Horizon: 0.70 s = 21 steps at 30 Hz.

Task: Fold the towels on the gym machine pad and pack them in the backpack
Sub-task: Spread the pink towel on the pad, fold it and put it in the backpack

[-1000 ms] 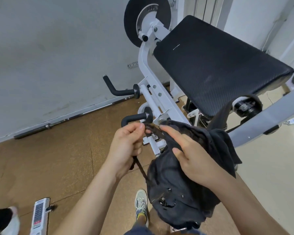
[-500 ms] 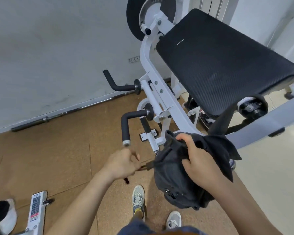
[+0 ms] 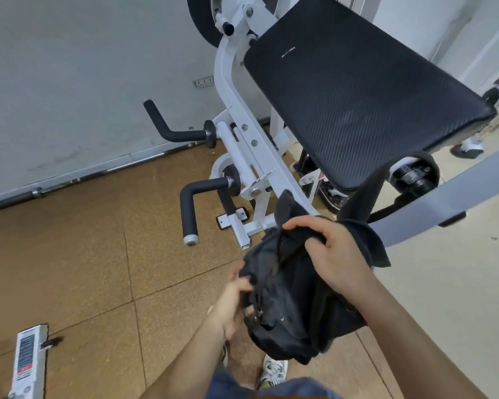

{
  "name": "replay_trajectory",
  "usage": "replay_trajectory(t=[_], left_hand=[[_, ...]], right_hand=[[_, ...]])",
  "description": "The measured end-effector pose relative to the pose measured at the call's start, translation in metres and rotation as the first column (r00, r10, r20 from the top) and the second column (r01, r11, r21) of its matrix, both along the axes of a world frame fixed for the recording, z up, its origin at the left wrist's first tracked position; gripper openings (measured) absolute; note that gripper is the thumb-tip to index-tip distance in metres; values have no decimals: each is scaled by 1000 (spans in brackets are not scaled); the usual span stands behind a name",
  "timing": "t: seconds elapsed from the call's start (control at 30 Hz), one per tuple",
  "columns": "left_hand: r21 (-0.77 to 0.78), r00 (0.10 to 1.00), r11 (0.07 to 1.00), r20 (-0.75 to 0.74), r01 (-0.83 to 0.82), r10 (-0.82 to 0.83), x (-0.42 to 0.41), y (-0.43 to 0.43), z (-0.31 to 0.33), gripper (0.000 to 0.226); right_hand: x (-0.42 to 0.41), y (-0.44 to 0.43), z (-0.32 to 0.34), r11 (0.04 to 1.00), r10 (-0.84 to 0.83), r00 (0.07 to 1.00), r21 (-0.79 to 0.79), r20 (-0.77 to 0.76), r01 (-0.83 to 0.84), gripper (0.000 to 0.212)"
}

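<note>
The right hand point(image 3: 339, 256) clutches the bunched top of a limp, crumpled black fabric backpack point(image 3: 288, 300) while the left hand point(image 3: 233, 302) grips its lower side, the ribbed, rectangular black pad point(image 3: 357, 96) lying beyond and above both hands.

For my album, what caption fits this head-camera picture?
A right hand grips the top of a black backpack, the left hand holds its side, near the gym machine pad.

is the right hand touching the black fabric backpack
Touching. The head view shows the right hand with fingers curled over the top edge of the black fabric backpack.
</note>
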State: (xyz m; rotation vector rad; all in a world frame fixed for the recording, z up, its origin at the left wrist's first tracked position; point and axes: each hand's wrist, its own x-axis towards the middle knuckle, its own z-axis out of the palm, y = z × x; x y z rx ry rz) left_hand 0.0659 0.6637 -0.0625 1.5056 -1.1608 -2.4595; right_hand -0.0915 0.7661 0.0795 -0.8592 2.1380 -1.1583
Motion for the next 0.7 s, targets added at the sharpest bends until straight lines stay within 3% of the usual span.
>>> replay_trajectory(t=[0.07, 0.13, 0.2, 0.23, 0.3, 0.37, 0.47, 0.53, 0.6, 0.7], left_hand=[[-59, 985, 997, 159, -59, 68, 2, -5, -17, 64], [-119, 934, 992, 356, 27, 18, 3, -9, -41, 77], [0, 921, 1000, 389, 14, -13, -2, -10, -62, 84], [37, 918, 998, 392, 46, -57, -6, -10, -73, 72], [-76, 894, 987, 438, 140, -93, -20, -8, -91, 36], [-234, 849, 947, 525, 219, -66, -31, -2, -108, 31], [-400, 885, 903, 462, 156, 52, -38, 10, -78, 33], [-582, 914, 802, 385, 133, 128, -43, 8, -15, 29], [-742, 953, 656, 278, 137, 116, -50, 0, 61, 24], [-930, 981, 315, 185, 191, -51, -73, -20, 169, 24]], right_hand=[[-12, -3, -1, 987, -159, 986, -26, 55, 160, 46], [-28, -5, -1, 948, -302, 952, -83, 58, 306, 45], [-45, -4, -6, 912, -393, 919, -114, 32, 394, 43], [-51, -4, -10, 895, -432, 902, -116, 8, 430, 43], [-62, -1, -19, 864, -499, 866, -97, -32, 494, 43], [-71, 5, -22, 848, -529, 844, -90, -92, 522, 43], [-80, 16, -18, 913, -394, 850, -40, -349, 406, 38], [-84, 19, -15, 948, -265, 832, 27, -488, 318, 32], [-87, 17, -14, 959, -224, 829, 36, -513, 282, 30], [-85, 18, -12, 946, -311, 864, -47, -395, 319, 32]])
